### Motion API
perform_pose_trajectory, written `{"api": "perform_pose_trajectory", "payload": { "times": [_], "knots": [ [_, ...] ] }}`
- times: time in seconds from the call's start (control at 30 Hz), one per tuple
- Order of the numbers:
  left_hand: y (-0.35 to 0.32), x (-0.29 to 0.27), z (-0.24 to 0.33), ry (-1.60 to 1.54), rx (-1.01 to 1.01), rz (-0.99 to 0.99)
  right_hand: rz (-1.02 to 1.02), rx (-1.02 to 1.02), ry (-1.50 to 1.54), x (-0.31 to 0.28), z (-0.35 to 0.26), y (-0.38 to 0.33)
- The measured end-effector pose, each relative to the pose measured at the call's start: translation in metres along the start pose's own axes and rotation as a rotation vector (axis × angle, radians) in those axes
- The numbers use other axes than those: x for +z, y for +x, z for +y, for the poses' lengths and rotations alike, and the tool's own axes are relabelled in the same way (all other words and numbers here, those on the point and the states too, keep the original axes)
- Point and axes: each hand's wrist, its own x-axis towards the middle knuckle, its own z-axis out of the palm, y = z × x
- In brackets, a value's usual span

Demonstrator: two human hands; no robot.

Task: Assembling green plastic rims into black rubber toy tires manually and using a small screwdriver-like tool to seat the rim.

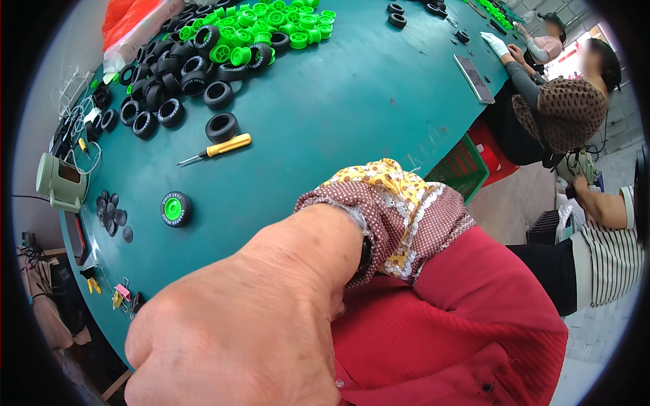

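My right hand (230,325) fills the lower left foreground, close to the camera, with its back and knuckles turned up. Its fingers curl away underneath, so whatever they hold is hidden. A dotted and floral oversleeve (399,216) covers the wrist above a red sleeve. My left hand does not show. Beyond the right hand, on the green table (305,115), sits a black toy tire with a green wheel hub (175,209) in it. Farther off lie a yellow-handled screwdriver (227,146) and a loose black tire (221,127).
Black tires (169,81) and green hubs (271,24) are heaped at the far left. Small black discs (112,213), a beige-green device (61,181) and clips (122,291) line the left edge. A phone (474,78) lies at right, near seated co-workers (569,108).
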Motion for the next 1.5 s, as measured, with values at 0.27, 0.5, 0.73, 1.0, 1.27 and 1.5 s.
{"api": "perform_pose_trajectory", "payload": {
  "times": [0.27,0.5,0.73,1.0,1.27,1.5],
  "knots": [
    [-0.001,0.007,-0.003,0.105,0.224,0.041,-0.070,-0.037,0.030,-0.013,0.006,0.003],
    [-0.006,0.013,0.002,0.211,0.384,0.081,-0.108,-0.060,0.084,-0.015,0.004,0.006],
    [-0.038,-0.002,0.023,0.372,0.357,0.246,-0.472,0.508,-0.296,-0.004,0.049,-0.047],
    [-0.051,-0.096,-0.016,0.874,-0.521,0.333,-0.267,1.264,-0.306,-0.043,0.056,-0.122],
    [-0.069,-0.094,-0.050,0.491,-0.655,0.442,-0.455,0.970,-0.691,-0.046,0.064,-0.138],
    [-0.076,-0.100,-0.066,-0.942,-0.644,0.878,-0.797,1.083,-0.851,-0.044,0.062,-0.140]
  ]
}}
